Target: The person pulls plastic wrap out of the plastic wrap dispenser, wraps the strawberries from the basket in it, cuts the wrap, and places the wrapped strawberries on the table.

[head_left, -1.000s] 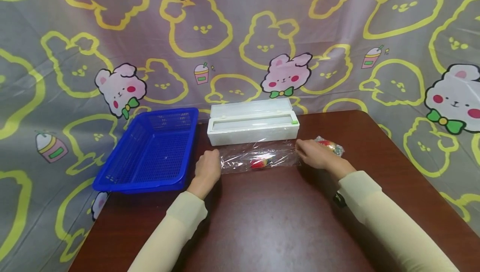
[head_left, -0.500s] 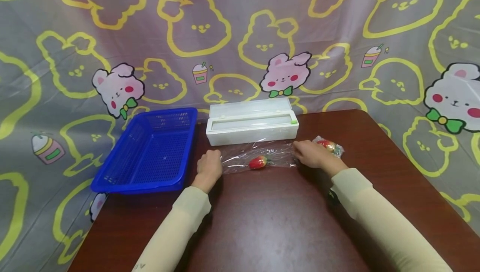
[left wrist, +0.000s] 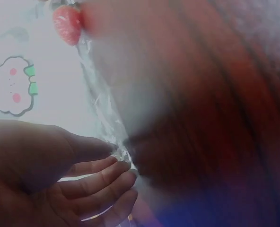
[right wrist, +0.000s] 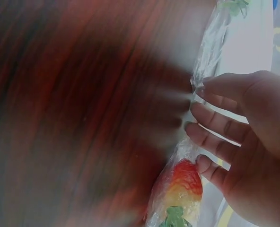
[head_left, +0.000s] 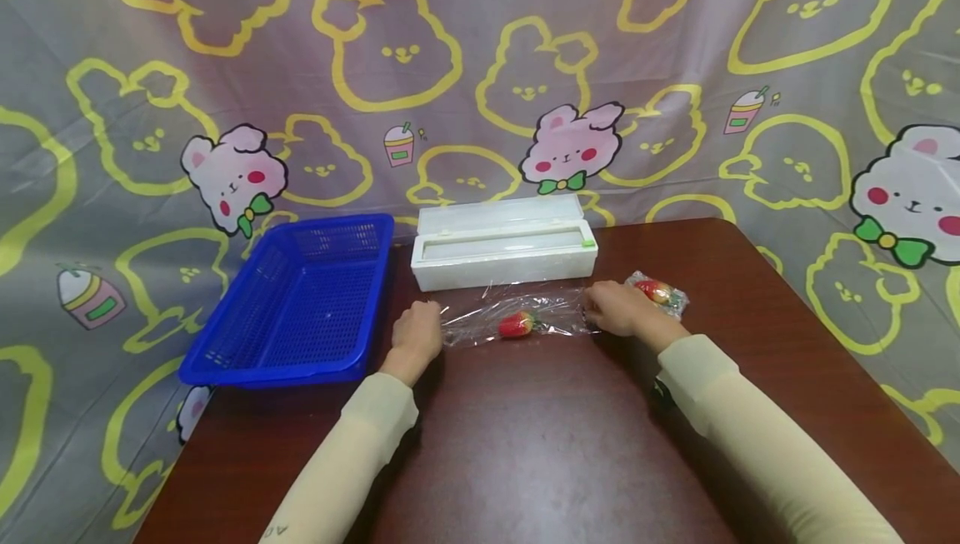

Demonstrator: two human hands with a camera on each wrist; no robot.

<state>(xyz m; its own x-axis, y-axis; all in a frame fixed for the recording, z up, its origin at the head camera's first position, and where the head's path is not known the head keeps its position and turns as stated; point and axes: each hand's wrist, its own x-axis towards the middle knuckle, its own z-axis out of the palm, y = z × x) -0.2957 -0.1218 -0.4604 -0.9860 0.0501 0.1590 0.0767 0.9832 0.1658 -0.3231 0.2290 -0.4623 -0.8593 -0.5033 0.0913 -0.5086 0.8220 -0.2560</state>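
Note:
A sheet of clear cling film stretches between the two hands, just in front of a white box. On it, near its middle, lies a red and yellow strawberry with green leaves. The left hand pinches the film's left end, thumb against the fingertips in the left wrist view. At the other end the right hand pinches the film between thumb and forefinger, its other fingers loosely spread. Beyond the right hand lies a second strawberry, wrapped in film; it shows close beside the little finger in the right wrist view.
The long white cling film box stands behind the sheet, its lid raised and a green piece at its right end. A blue plastic basket sits at the left of the brown table. A patterned curtain hangs behind.
The right hand has shifted slightly left. The film looks more gathered and lower, and the strawberry shows more fully than a second ago. Both hands keep hold of the film.

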